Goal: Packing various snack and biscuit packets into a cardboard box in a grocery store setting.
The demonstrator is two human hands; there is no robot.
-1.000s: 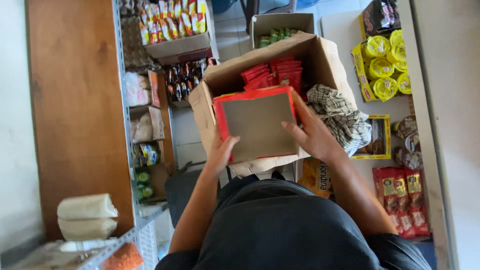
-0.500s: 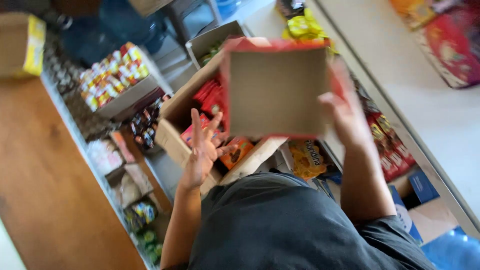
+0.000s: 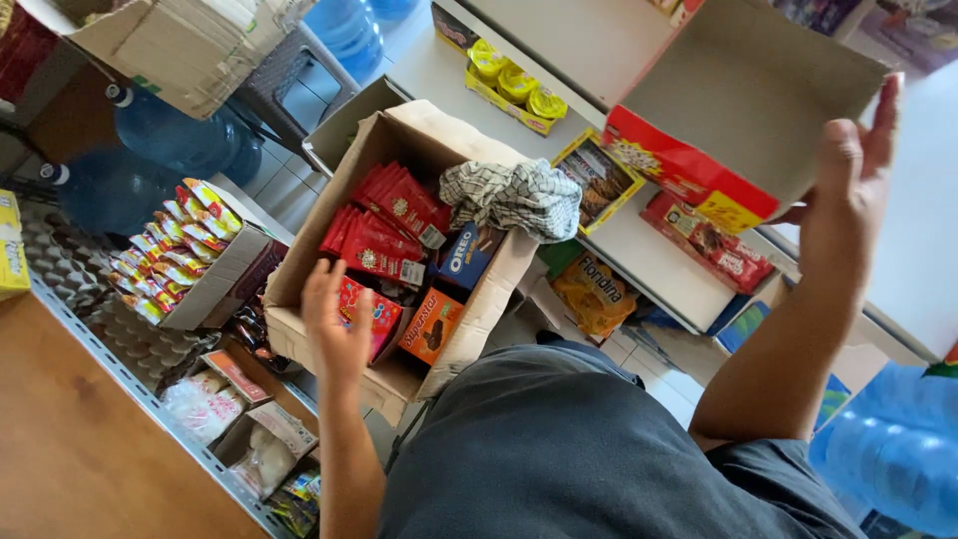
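Shop aisle; right hand [image 3: 848,200] fingers flat on raised tray box [image 3: 738,110], left hand [image 3: 334,324] spread over carton [image 3: 299,339].

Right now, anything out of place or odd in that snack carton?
Yes: a checkered cloth lies bunched over the right rim of the open cardboard carton, among red snack packets. The right hand holds an empty red display tray tilted up; the left hand is at the carton's near edge.

Person wears dark grey tee w/ short sleeves; both forearms bare, no rings, watch or gloves visible.
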